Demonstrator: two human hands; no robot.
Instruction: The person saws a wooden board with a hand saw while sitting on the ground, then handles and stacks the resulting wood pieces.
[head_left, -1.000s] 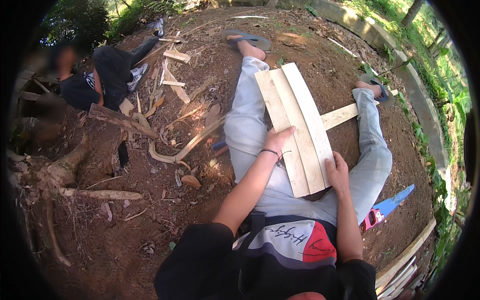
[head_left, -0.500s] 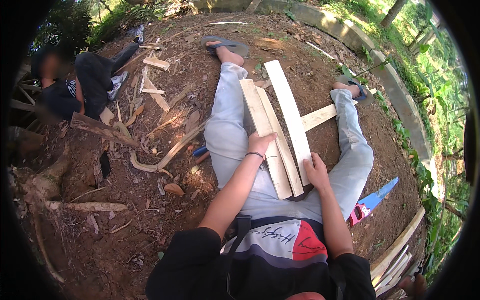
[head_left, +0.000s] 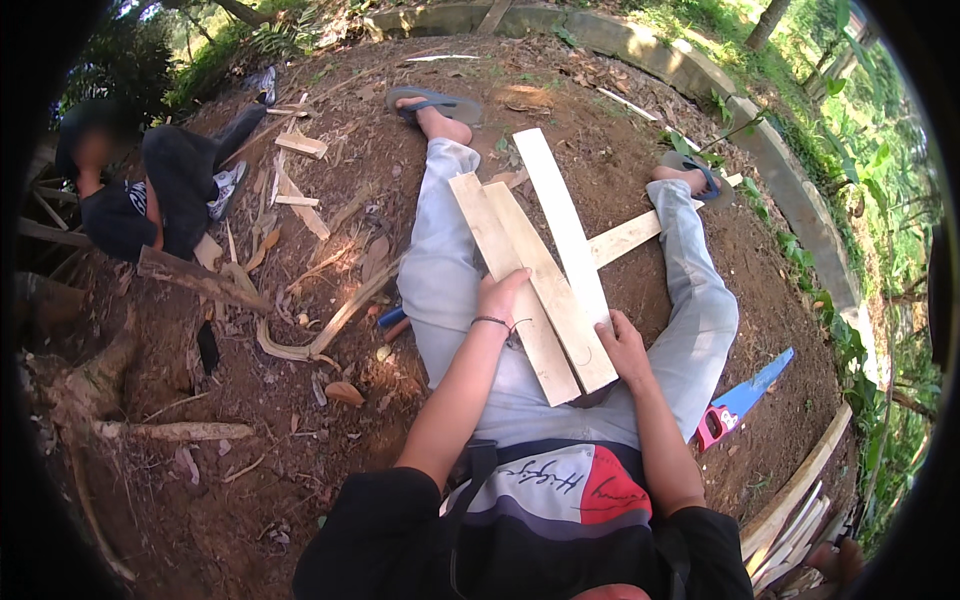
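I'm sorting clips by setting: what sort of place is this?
Outdoors, perhaps a yard or garden: there is bare brown soil scattered with wood scraps, a low, curving wall, and greenery beyond it.

passage: soil (head_left: pixel 643 292) between planks (head_left: pixel 556 295) and right leg (head_left: pixel 700 310) | obstacle: slat (head_left: pixel 628 238) crossing farther out

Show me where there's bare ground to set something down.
Bare soil lies between the right leg, the saw and the plants; a smaller patch sits between that leg, the crossing plank and the right hand. It's crowded left of the left leg, with wood scraps and a bent branch; boards crowd the lap.
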